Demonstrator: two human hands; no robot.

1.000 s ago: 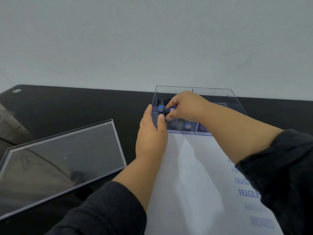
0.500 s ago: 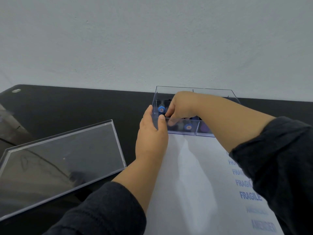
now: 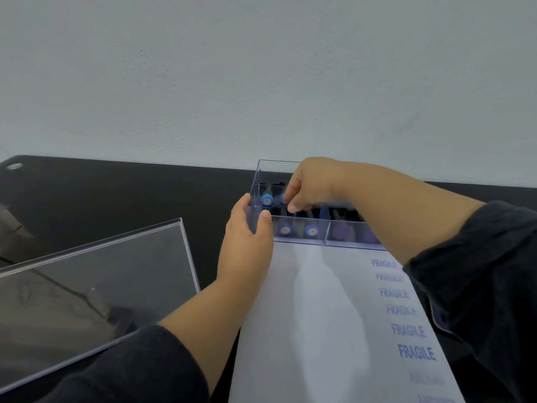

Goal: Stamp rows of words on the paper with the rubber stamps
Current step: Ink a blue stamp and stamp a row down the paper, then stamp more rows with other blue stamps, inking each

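Observation:
A clear plastic stamp box stands at the far end of the white paper. Inside are rubber stamps with blue caps and purple-capped stamps. My left hand grips the box's front left corner, thumb on the front wall. My right hand reaches down into the box, and its fingertips pinch a blue-capped stamp that is mostly hidden under them. Blue stamped words, several reading FRAGILE, run down the paper's right side.
The box's clear lid lies on the black table to the left of my left arm. A pale wall rises right behind the table and the box.
My right hand has sunk lower into the box with the blue-capped stamp. My left hand has kept its hold on the box corner.

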